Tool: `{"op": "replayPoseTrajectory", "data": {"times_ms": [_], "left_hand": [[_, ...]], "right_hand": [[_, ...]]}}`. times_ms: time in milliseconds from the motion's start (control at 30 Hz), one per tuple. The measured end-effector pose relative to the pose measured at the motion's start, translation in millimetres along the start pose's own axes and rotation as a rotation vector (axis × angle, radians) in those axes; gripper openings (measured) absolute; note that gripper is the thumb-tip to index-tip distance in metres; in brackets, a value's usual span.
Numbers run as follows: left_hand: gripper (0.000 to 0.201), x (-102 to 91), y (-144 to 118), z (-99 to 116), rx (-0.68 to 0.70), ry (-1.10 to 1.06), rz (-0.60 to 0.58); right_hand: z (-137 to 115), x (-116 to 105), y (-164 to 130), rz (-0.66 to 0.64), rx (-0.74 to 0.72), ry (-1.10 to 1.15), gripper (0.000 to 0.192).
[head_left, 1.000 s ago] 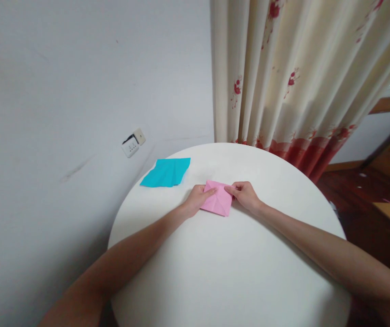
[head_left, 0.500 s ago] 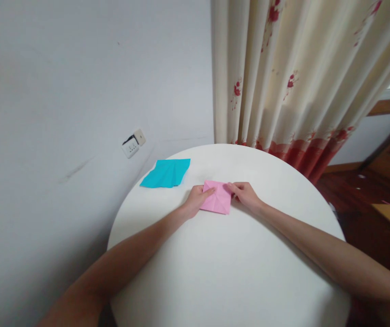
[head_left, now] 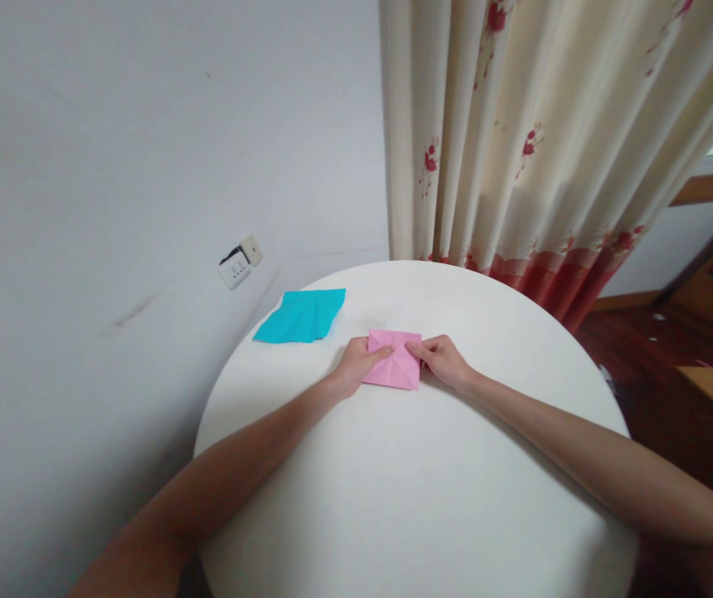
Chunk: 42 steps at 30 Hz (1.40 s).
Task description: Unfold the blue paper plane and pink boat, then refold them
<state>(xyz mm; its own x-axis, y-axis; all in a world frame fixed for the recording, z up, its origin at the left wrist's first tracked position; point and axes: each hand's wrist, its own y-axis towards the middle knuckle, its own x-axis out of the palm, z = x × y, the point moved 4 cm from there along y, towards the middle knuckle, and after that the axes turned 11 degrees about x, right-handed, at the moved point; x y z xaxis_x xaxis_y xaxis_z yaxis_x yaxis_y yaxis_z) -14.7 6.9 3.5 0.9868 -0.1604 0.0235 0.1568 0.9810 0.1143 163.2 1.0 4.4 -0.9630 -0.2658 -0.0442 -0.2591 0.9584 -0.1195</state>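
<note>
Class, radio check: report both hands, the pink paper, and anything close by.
Left hand pressing pink paper flat. Right hand pinching its right edge. Blue paper lies apart on white table, nothing blocking.

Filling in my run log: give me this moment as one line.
left hand: pressing pink folded paper | right hand: pinching its right edge | teal paper: apart, on white round table
</note>
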Motion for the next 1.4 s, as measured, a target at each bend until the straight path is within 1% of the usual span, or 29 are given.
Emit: {"op": "replayPoseTrajectory", "data": {"times_ms": [100, 233, 400, 467, 567, 667, 733, 800, 867, 933, 1000, 1133, 1300, 1400], "left_hand": [[0.058, 0.2, 0, 1, 0.005, 0.016, -0.01], [0.057, 1.6, -2, 3, -0.001, 0.016, -0.024], [0.057, 4.5, -3, 5, 0.002, -0.002, -0.047], [0.057, 4.8, -3, 5, 0.001, 0.0, -0.042], [0.058, 4.0, -2, 3, 0.003, -0.007, -0.029], [0.058, 0.9, -1, -1, -0.005, -0.012, 0.031], [0.058, -0.3, 0, -3, -0.006, -0.033, 0.063], [0.057, 0.2, 0, -3, 0.001, -0.068, 0.065], [0.057, 0.6, 1, -3, 0.011, -0.092, 0.078], [0.057, 0.1, 1, -2, 0.023, -0.103, 0.109], [0.056, -0.5, 1, -1, 0.035, -0.114, 0.134], [0.055, -3.0, 2, 0, 0.05, -0.148, 0.191], [0.056, -10.0, 5, 1, 0.075, -0.195, 0.3], [0.056, -12.4, 6, 2, 0.091, -0.209, 0.32]], "right_hand": [[-4, -3, 0, 0.037, -0.025, -0.004, 0.063], [-8, -11, 1, 0.138, -0.047, 0.031, 0.057], [-8, -13, 1, 0.151, -0.097, 0.03, 0.054], [-8, -14, 3, 0.17, -0.123, 0.022, 0.054], [-8, -21, 6, 0.246, -0.138, 0.017, 0.054], [-8, -28, 7, 0.303, -0.108, 0.066, 0.056], [-7, -26, 7, 0.278, -0.06, 0.089, 0.061], [-6, -19, 5, 0.204, -0.021, 0.048, 0.066], [-4, -10, 3, 0.124, -0.003, -0.032, 0.065], [-1, -2, 1, 0.07, 0.005, -0.104, 0.063], [0, 1, -1, 0.047, 0.01, -0.144, 0.06], [-1, 2, -4, 0.044, -0.008, -0.171, 0.054], [-3, 9, -10, -0.075, -0.019, -0.228, 0.052], [-3, 10, -11, -0.1, -0.031, -0.223, 0.055]]}}
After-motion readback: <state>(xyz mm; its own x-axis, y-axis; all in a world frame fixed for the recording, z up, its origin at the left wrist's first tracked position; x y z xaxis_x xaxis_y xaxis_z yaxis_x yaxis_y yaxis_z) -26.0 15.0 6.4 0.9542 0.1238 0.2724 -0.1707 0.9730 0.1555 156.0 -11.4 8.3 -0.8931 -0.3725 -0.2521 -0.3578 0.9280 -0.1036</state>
